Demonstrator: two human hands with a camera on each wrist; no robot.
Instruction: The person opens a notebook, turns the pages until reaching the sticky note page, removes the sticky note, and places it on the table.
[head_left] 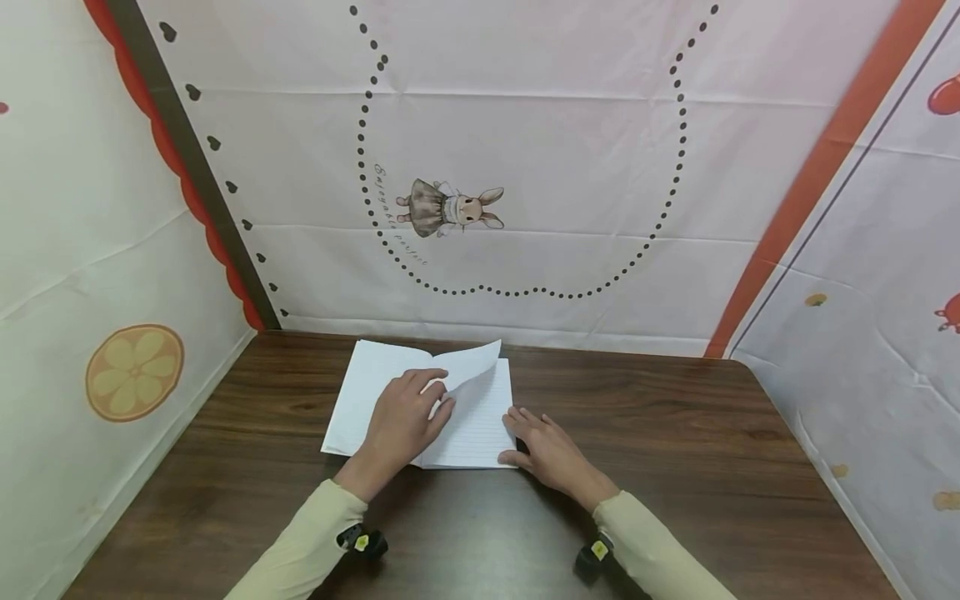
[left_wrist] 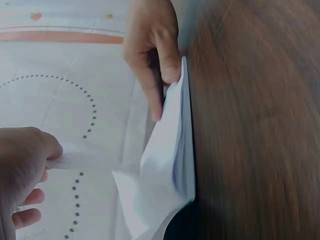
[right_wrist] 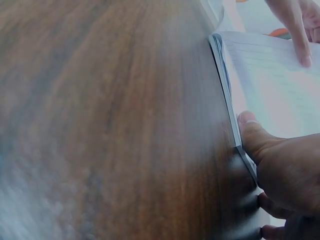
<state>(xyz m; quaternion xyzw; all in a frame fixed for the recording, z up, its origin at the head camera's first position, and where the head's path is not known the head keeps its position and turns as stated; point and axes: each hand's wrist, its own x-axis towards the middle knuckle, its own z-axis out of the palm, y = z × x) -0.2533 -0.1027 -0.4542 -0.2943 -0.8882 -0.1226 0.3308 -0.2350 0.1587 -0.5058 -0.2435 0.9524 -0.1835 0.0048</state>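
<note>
An open notebook [head_left: 363, 400] lies near the far edge of the wooden table, and lined paper shows on its right side. My left hand [head_left: 408, 417] is over the middle of the notebook and pinches a page [head_left: 474, 360] between thumb and fingers. That page is raised and curves up from the right side. In the left wrist view, the thumb of my left hand [left_wrist: 25, 170] lies along the paper. My right hand [head_left: 551, 454] rests at the notebook's right edge, its fingers mostly straight and its thumb [right_wrist: 252, 132] on the near right corner.
The brown wooden table [head_left: 637, 408] extends to both sides of the notebook. Behind it hangs a white printed cloth [head_left: 555, 167] with a rabbit drawing. More printed cloth [head_left: 60, 250] closes off the left and right sides. A small camera is worn on each wrist.
</note>
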